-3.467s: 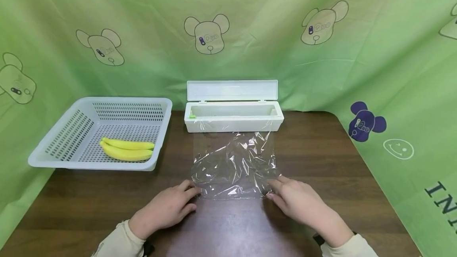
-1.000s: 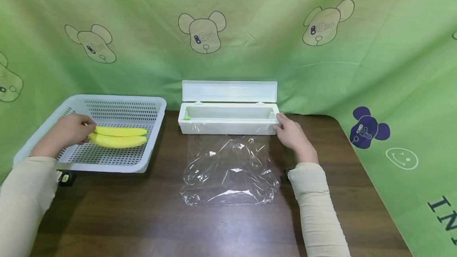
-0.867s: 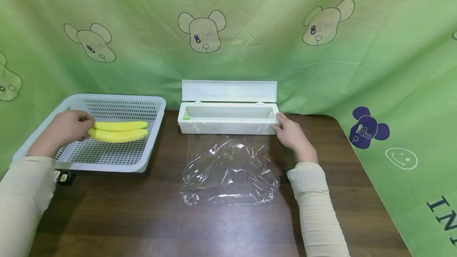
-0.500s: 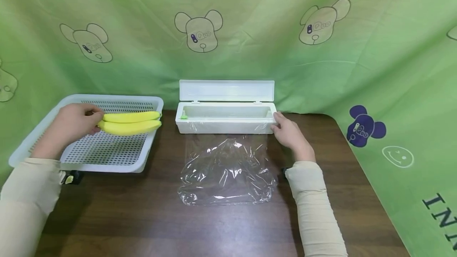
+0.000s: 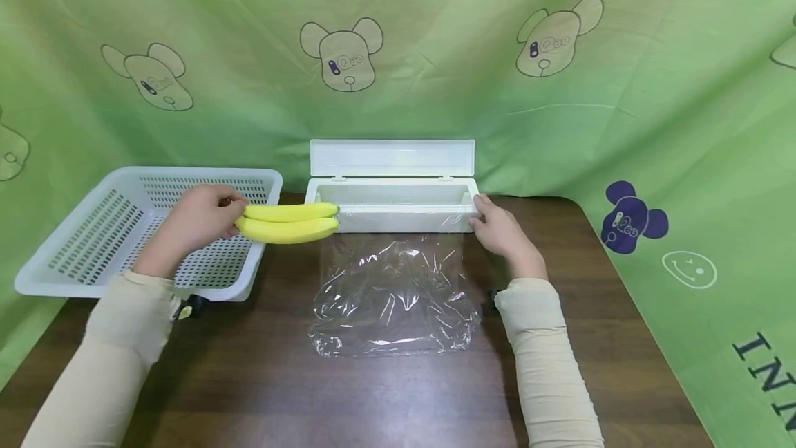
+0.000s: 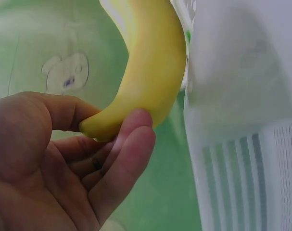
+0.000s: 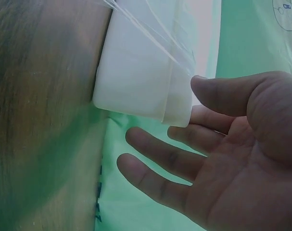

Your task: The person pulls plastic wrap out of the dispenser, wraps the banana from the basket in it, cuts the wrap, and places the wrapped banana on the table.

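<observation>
From the head view, your left hand (image 5: 200, 216) pinched the two yellow bananas (image 5: 289, 229) by their stem ends, side by side and roughly level. Their stems lay over the right rim of the white basket (image 5: 59, 290), and their tips overlapped the left end of the white box (image 5: 410, 221) to the eye; you could not tell whether they touched it. Your right hand (image 5: 502, 232) held the right end of that box, whose lid stood up. Clear film (image 5: 398, 303) ran from its front onto the table (image 5: 628, 365), crinkled and shiny; it was probably light, limp and quick to cling, best taken flat by its corners.

From the left wrist view, your thumb and fingers closed around the narrow stem, leaving the thick, curved body unsupported. The skin looked smooth and even, so the bananas seemed light, fairly stiff and a little slippery. A hold nearer the middle would likely have stopped the tips swinging.

From the right wrist view, your thumb sat at the box's rim with a finger behind its end, while your other fingers spread free. The box looked rigid and light enough to slide, so steadying that end made sense.
</observation>
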A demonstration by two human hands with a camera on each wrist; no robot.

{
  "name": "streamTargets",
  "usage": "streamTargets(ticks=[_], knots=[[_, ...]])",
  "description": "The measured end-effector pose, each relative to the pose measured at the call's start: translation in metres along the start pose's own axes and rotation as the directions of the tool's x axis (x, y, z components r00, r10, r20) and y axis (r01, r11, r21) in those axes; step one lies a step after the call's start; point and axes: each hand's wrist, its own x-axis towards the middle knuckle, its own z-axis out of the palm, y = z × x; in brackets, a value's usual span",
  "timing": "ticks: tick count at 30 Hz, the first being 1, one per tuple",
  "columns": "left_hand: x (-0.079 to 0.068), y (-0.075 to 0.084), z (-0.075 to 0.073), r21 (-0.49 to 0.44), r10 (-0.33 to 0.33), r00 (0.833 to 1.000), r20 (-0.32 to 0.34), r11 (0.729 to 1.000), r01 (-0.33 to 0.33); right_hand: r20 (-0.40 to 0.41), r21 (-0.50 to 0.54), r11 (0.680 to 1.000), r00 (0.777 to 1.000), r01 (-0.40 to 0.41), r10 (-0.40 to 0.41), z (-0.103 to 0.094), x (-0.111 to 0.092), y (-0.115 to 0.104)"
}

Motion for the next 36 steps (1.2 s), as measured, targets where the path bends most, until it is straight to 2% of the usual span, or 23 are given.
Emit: streamTargets(ticks=[7,14,21,24,29,36], knots=[[0.008,0.021,0.035,-0.015,0.011,0.999,0.039,1.000,-0.011,-0.007,0.023,1.000,1.000,0.000,0.001,0.001,-0.001,0.000],[0.012,0.046,0.073,0.034,0.074,0.996,0.041,0.997,-0.075,-0.002,0.012,1.000,1.000,0.003,-0.003,0.001,0.000,0.000],[0.016,0.064,0.109,-0.054,0.054,0.996,0.072,0.997,-0.050,0.009,-0.002,1.000,1.000,0.002,-0.002,0.003,0.004,-0.001],[0.018,0.068,0.124,-0.081,0.066,0.994,0.084,0.995,-0.059,0.004,-0.012,1.000,1.000,0.002,-0.002,0.002,0.003,-0.002],[0.018,0.070,0.143,-0.071,0.079,0.990,0.116,0.995,-0.071,0.019,-0.015,1.000,1.000,-0.009,0.010,0.002,0.003,-0.002],[0.016,0.071,0.158,-0.075,0.032,0.984,0.174,0.997,-0.019,0.028,-0.017,1.000,0.999,-0.024,0.025,-0.001,0.001,0.000]])
